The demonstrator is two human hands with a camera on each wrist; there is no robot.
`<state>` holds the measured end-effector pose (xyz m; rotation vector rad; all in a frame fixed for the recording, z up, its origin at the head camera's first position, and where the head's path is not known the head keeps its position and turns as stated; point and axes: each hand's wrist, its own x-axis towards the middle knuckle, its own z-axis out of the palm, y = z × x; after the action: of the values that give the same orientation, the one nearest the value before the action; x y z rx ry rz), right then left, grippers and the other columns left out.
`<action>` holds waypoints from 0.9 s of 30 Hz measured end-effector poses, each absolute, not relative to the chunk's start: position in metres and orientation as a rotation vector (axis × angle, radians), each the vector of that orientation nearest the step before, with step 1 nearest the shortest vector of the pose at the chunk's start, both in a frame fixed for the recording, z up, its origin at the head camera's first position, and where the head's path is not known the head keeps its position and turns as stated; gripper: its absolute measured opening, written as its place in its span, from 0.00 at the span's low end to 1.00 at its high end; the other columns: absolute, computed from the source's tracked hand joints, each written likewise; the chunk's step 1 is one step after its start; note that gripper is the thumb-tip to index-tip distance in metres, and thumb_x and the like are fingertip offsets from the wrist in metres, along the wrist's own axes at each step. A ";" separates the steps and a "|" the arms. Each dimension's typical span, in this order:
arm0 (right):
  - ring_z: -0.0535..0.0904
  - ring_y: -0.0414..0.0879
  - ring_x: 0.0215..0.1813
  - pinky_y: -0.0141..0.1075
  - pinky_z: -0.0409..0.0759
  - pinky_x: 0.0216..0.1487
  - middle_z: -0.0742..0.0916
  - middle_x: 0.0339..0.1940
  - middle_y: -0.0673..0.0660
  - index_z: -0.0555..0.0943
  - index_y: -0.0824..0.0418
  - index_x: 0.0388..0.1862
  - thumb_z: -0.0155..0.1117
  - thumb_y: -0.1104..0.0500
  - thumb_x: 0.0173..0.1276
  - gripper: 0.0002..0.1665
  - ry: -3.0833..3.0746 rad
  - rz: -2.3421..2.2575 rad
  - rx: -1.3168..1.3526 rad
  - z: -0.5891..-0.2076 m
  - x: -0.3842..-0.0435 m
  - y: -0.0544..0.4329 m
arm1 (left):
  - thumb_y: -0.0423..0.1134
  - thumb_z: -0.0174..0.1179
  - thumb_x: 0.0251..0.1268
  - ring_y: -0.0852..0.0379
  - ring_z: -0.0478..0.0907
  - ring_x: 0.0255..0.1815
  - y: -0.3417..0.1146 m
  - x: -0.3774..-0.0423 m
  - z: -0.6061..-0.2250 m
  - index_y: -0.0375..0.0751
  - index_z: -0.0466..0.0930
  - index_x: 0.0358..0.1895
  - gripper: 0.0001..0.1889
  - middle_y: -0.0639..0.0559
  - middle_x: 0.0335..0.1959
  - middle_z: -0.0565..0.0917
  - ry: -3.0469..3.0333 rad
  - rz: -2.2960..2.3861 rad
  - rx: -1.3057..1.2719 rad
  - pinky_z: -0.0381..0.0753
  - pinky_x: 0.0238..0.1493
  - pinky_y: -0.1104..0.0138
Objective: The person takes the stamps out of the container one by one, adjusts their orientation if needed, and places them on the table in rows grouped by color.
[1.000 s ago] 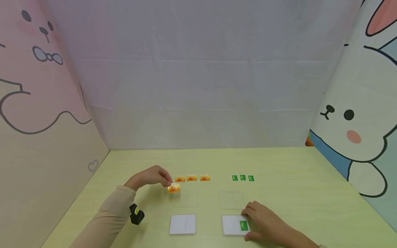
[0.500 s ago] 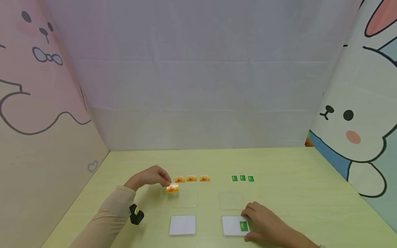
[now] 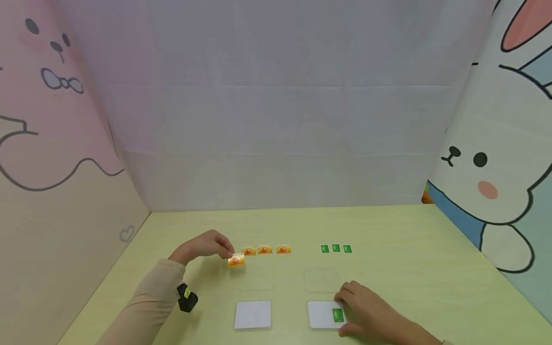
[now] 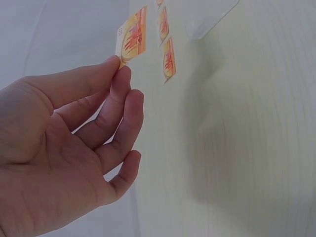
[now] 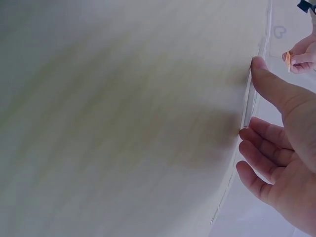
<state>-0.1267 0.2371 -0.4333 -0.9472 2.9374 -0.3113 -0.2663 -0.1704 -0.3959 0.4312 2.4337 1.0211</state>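
My left hand (image 3: 209,245) pinches an orange-and-yellow stamp (image 3: 236,259) by its edge between thumb and fingertips. In the left wrist view the stamp (image 4: 132,34) is tilted up above the table, and the other fingers are loosely bent. My right hand (image 3: 371,309) holds the right side of a flat white case (image 3: 320,314), its thumb and fingers at opposite corners. A green stamp (image 3: 338,315) lies on that case's right half. In the right wrist view only the case's thin clear edge (image 5: 249,101) shows.
Behind lie a row of orange stamps (image 3: 265,249) and a row of green stamps (image 3: 336,248). Two clear plastic rectangles (image 3: 257,279) rest in front of them. Another white case (image 3: 253,315) sits left of the held one. Cartoon-printed side walls and a pale back sheet enclose the table.
My left hand has drifted slightly left with the stamp, and the head view has shifted a little. The right hand keeps its hold on the case.
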 end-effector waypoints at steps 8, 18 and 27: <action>0.73 0.37 0.44 0.36 0.79 0.51 0.81 0.44 0.46 0.80 0.55 0.47 0.65 0.29 0.53 0.36 2.937 -0.329 -0.970 -0.435 -0.128 0.239 | 0.37 0.62 0.61 0.58 0.79 0.36 -0.174 -0.268 -0.397 0.35 0.84 0.38 0.08 0.51 0.34 0.86 2.437 1.020 0.433 0.76 0.53 0.51; 0.73 0.37 0.44 0.37 0.79 0.50 0.81 0.44 0.46 0.80 0.56 0.47 0.66 0.30 0.52 0.36 2.930 -0.325 -0.960 -0.434 -0.127 0.238 | 0.37 0.63 0.61 0.57 0.79 0.35 -0.173 -0.267 -0.395 0.35 0.84 0.37 0.08 0.50 0.33 0.86 2.470 0.979 0.397 0.76 0.53 0.50; 0.72 0.36 0.44 0.37 0.78 0.51 0.81 0.45 0.45 0.80 0.56 0.47 0.68 0.31 0.52 0.35 2.917 -0.327 -0.917 -0.433 -0.128 0.237 | 0.37 0.63 0.61 0.57 0.79 0.34 -0.171 -0.269 -0.396 0.35 0.84 0.37 0.08 0.48 0.33 0.86 2.482 0.960 0.395 0.77 0.52 0.51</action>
<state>-0.1278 0.2365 -0.4331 -0.9169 2.9170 -0.3274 -0.2691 -0.1709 -0.3960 0.3949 2.4824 0.9596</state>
